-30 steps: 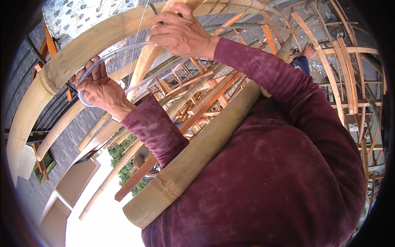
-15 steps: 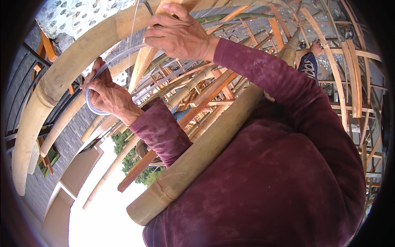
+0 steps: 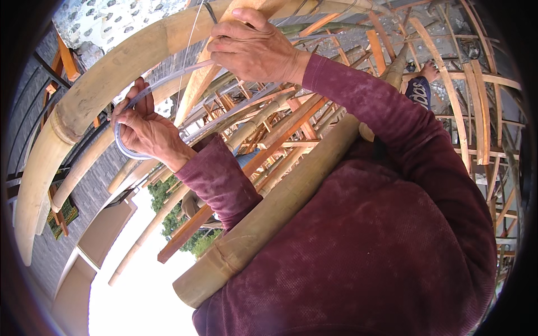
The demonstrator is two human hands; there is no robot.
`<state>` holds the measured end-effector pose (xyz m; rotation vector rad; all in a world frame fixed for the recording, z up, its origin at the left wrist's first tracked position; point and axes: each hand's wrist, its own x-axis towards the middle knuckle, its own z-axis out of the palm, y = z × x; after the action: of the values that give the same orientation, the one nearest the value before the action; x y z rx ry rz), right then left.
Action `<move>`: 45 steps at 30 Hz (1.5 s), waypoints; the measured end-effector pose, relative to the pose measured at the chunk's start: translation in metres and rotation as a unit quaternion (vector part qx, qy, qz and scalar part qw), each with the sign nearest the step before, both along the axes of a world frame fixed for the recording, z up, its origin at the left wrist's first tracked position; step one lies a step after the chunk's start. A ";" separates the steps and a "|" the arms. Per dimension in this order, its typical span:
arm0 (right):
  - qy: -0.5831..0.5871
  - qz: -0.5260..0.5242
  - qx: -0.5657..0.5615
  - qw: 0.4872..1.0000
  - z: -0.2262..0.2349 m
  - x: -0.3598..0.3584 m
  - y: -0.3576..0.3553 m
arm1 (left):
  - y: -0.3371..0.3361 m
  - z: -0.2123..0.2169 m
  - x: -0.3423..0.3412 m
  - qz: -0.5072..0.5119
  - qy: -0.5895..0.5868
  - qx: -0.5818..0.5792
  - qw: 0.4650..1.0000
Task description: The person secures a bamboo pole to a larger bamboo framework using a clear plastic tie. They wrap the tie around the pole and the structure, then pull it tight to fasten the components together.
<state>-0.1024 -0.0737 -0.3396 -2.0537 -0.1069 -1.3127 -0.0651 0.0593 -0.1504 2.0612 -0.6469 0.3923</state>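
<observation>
My left hand (image 3: 147, 126) is closed around a clear plastic tube (image 3: 163, 77), which bends in a loop below the fingers. From there the tube runs up toward the right hand. At upper centre my right hand (image 3: 259, 49) grips a pale wooden post (image 3: 197, 84), fingers curled over its near face and thumb raised along the top. The tube reaches the post just under these fingers; whether they also pinch it is hidden. A thick curved bamboo pole (image 3: 106, 78) passes behind the post and above the left hand. Near the post, a thin string (image 3: 189, 42) hangs.
Another thick bamboo pole (image 3: 269, 215) crosses close against my chest. Wooden beams (image 3: 291, 126) and bamboo form a dense lattice below. A co-worker's leg or arm in dark cloth (image 3: 419, 89) shows at right. A speckled white rock-like surface (image 3: 106, 22) stands at upper left.
My right hand and the wooden post sit slightly farther right and lower in the picture, as the view shifts a little. The left hand keeps its hold on the tube.
</observation>
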 end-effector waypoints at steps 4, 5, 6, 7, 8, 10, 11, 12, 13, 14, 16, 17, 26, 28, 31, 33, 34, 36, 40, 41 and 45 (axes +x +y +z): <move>-0.035 0.067 0.059 0.995 0.001 0.002 -0.007 | 0.005 -0.001 0.003 0.001 -0.009 0.011 1.000; -0.035 0.067 0.061 0.995 0.001 0.002 -0.007 | 0.005 -0.002 0.003 0.003 -0.009 0.012 1.000; -0.034 0.067 0.063 0.995 0.000 0.003 -0.007 | 0.003 -0.002 0.003 0.006 -0.008 0.014 1.000; -0.034 0.068 0.065 0.995 0.000 0.003 -0.007 | 0.001 -0.002 0.002 0.009 -0.008 0.014 1.000; -0.030 0.069 0.062 0.995 0.000 0.003 -0.007 | 0.000 -0.002 0.002 0.005 -0.010 0.010 1.000; -0.024 0.072 0.057 0.996 0.000 0.002 -0.007 | -0.002 -0.003 0.001 -0.003 -0.014 0.000 1.000; -0.027 0.067 0.055 0.996 0.000 0.002 -0.006 | -0.002 -0.003 0.001 -0.002 -0.016 -0.001 1.000; -0.030 0.062 0.054 0.996 -0.001 0.003 -0.006 | -0.002 -0.004 0.001 -0.001 -0.017 -0.003 1.000; -0.032 0.058 0.053 0.996 -0.001 0.003 -0.006 | -0.002 -0.004 0.000 0.001 -0.018 -0.003 1.000; -0.032 0.058 0.052 0.996 -0.001 0.003 -0.006 | -0.003 -0.004 0.000 0.006 -0.017 -0.001 1.000; -0.032 0.059 0.050 0.996 -0.001 0.004 -0.006 | -0.004 -0.003 -0.001 0.017 -0.014 0.002 1.000; -0.021 0.038 0.028 0.999 -0.002 0.003 -0.004 | -0.004 -0.003 -0.001 0.015 -0.012 0.002 1.000; -0.026 0.072 0.063 0.995 0.001 0.002 -0.007 | -0.001 -0.003 0.000 0.009 -0.005 -0.021 1.000; -0.025 0.081 0.070 0.994 0.001 0.001 -0.008 | -0.001 -0.003 -0.001 0.010 -0.007 -0.018 1.000; -0.023 0.072 0.070 0.995 0.001 0.003 -0.006 | 0.001 -0.003 0.001 0.006 -0.005 -0.018 1.000; -0.025 0.069 0.065 0.995 0.001 0.003 -0.006 | 0.002 -0.003 0.001 0.007 -0.005 -0.014 1.000; -0.025 0.069 0.064 0.995 0.001 0.002 -0.006 | 0.002 -0.003 0.001 0.008 -0.005 -0.012 1.000; -0.028 0.063 0.064 0.996 0.000 0.003 -0.005 | 0.003 -0.002 0.001 0.008 -0.006 -0.005 1.000; -0.025 0.056 0.055 0.997 0.001 0.002 -0.006 | 0.002 -0.003 0.001 0.007 -0.010 0.003 1.000; -0.022 0.061 0.055 0.996 0.001 0.001 -0.007 | 0.002 -0.003 0.001 0.004 -0.009 0.001 1.000; -0.029 0.065 0.054 0.996 0.000 0.001 -0.007 | 0.003 -0.002 0.001 0.000 -0.008 -0.003 1.000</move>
<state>-0.1014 -0.0810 -0.3392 -1.8857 -0.1892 -1.2704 -0.0638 0.0619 -0.1525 2.0551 -0.6539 0.4101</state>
